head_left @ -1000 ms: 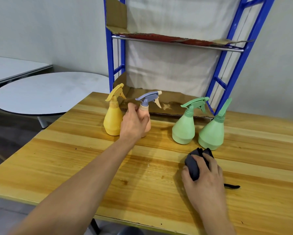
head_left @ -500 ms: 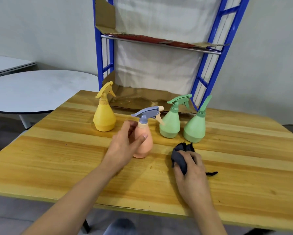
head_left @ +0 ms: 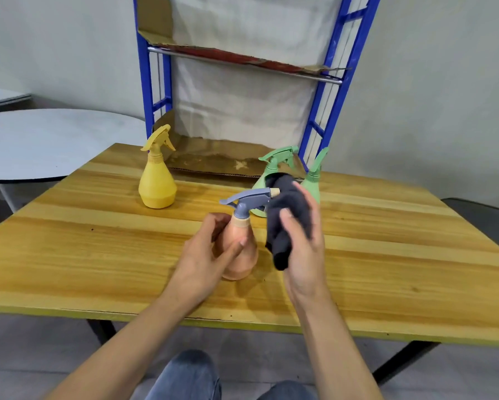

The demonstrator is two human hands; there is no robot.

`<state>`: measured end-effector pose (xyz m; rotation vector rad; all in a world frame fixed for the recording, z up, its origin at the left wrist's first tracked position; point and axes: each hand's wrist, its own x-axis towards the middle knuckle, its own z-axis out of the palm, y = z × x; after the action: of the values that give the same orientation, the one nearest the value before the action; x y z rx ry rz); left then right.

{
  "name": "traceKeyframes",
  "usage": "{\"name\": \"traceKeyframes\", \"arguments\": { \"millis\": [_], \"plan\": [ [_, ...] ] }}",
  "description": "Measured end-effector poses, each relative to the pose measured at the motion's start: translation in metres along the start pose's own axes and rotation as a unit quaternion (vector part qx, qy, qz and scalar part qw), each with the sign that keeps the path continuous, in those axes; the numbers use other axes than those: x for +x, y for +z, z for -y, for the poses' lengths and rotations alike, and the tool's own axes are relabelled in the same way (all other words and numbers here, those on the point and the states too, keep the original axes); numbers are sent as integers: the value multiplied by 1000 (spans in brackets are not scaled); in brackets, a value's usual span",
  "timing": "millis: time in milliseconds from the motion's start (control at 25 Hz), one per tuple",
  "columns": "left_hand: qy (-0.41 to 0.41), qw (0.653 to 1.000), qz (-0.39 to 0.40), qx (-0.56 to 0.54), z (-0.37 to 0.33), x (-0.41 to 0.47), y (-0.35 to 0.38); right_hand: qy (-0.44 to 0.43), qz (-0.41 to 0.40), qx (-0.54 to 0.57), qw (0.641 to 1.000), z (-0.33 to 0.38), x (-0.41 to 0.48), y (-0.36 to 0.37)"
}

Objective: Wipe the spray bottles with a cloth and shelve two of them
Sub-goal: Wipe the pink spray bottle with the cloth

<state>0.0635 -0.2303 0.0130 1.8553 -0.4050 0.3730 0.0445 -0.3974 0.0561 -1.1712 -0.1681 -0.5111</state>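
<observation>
My left hand point(head_left: 206, 258) grips the peach spray bottle point(head_left: 240, 249) with a grey trigger head, holding it upright near the middle of the wooden table point(head_left: 98, 255). My right hand point(head_left: 303, 255) holds a dark grey cloth point(head_left: 285, 220) raised just right of the bottle, near its nozzle. A yellow spray bottle point(head_left: 157, 177) stands at the back left. Two green spray bottles point(head_left: 274, 166) point(head_left: 314, 180) stand behind the cloth, partly hidden by it. The blue metal shelf rack point(head_left: 329, 96) rises behind the table.
Torn cardboard point(head_left: 213, 157) lines the rack's lowest shelf at table level, and more cardboard lies on the upper shelf point(head_left: 242, 57). A round white table point(head_left: 49, 142) stands to the left. My knees in jeans point(head_left: 190, 376) show below the table's front edge.
My left hand has pulled the peach bottle from the back row toward me. My right hand has lifted the cloth off the table and brought it up beside the bottle.
</observation>
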Motion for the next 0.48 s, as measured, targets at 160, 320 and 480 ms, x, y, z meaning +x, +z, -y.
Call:
{"name": "traceKeyframes", "arguments": {
  "millis": [160, 320, 480],
  "plan": [
    [21, 1000, 19, 2, -1, 0, -2, 38, 84, -32, 995, 4, 9, 8],
    [34, 999, 25, 19, -1, -1, -1, -4, 94, -142, 985, 4, 16, 10],
    [53, 997, -3, 54, 2, -6, 6, -25, 120, -232, 965, 5, 17, -1]
  ]
}}
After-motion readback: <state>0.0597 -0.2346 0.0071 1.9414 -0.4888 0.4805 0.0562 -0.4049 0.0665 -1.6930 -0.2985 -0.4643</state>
